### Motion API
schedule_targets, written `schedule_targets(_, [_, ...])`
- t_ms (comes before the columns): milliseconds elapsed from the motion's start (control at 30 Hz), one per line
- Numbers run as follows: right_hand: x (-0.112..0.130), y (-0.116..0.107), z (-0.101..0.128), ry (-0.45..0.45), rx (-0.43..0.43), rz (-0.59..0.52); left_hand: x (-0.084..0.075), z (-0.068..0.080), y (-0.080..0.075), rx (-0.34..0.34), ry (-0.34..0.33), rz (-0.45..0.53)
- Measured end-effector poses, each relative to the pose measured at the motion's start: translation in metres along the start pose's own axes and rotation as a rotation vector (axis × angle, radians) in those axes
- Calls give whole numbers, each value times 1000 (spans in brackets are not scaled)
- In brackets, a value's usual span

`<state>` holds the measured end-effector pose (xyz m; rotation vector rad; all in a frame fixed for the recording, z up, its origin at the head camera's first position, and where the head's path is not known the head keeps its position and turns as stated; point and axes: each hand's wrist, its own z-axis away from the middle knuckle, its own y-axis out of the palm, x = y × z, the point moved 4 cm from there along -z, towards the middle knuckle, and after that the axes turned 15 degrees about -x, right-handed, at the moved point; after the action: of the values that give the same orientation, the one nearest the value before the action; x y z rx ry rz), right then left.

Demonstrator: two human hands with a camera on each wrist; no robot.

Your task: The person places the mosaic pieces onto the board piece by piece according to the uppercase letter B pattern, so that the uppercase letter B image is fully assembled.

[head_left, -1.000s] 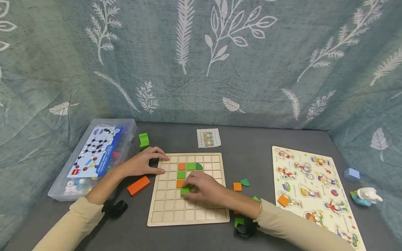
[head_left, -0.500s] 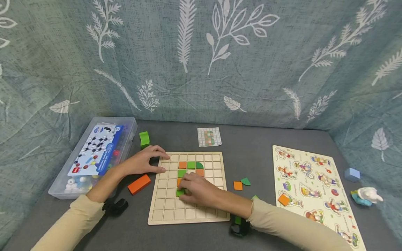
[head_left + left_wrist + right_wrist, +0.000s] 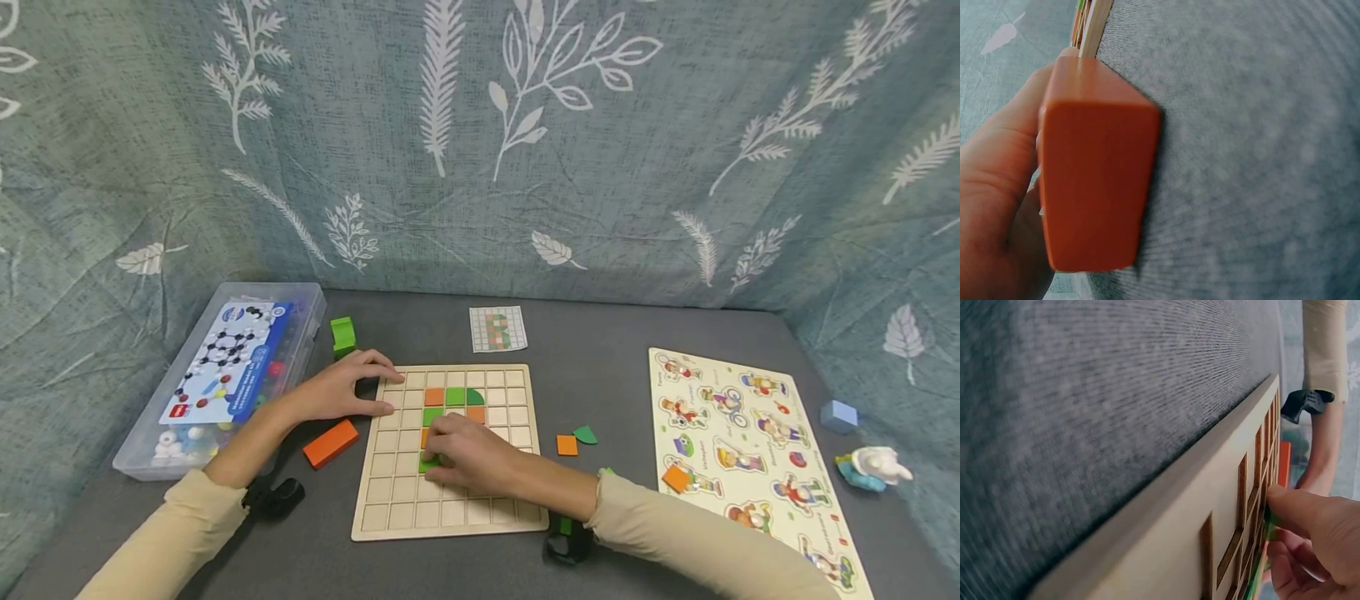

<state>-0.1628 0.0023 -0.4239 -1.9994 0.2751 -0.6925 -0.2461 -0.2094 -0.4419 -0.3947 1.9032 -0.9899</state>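
I press my right hand [image 3: 468, 454] onto green tile [image 3: 429, 463], fingers curled | left hand [image 3: 341, 392] steadies grid board [image 3: 390, 508] at 10 o'clock, fingers lying loose | risk: tile may jam tilted in its cell

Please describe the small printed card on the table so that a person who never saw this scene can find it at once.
Start at the wooden grid board in the middle of the grey table. Look just beyond its far edge, toward the curtain: the card lies there flat and alone. It is the only paper thing nearby, white with a small grid pattern in orange and green printed on it.
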Motion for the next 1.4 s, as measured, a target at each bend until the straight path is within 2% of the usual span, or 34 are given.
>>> schedule_targets(200, [1,-4,7,-21,-20,31,0,2,-1,-6,-2,-3])
schedule_targets(367, [-11,-32,36,15,-140,-16,-1,3,0,-3,-6,-7])
schedule_targets(533, [-44,-65,83,159,-260,-83,-2,3,0,-11,0,-9])
schedule_targets(700, [-73,-83,124,374,-284,-158,0,4,-1,-4,-12,-14])
schedule_targets(800, [-82,-87,139,448,-288,-182,1,5,0,-1,-20,-15])
schedule_targets(1100, [-91,-88,149,515,-293,-167,-1,4,1,-2,-20,-13])
schedule_targets(1267, [-91,-81,143,467,-282,-95,-1,2,0,-1,-16,-12])
schedule_targets(1400, [-91,-76,140,464,-279,-16,-1,2,0,4,-15,-10])
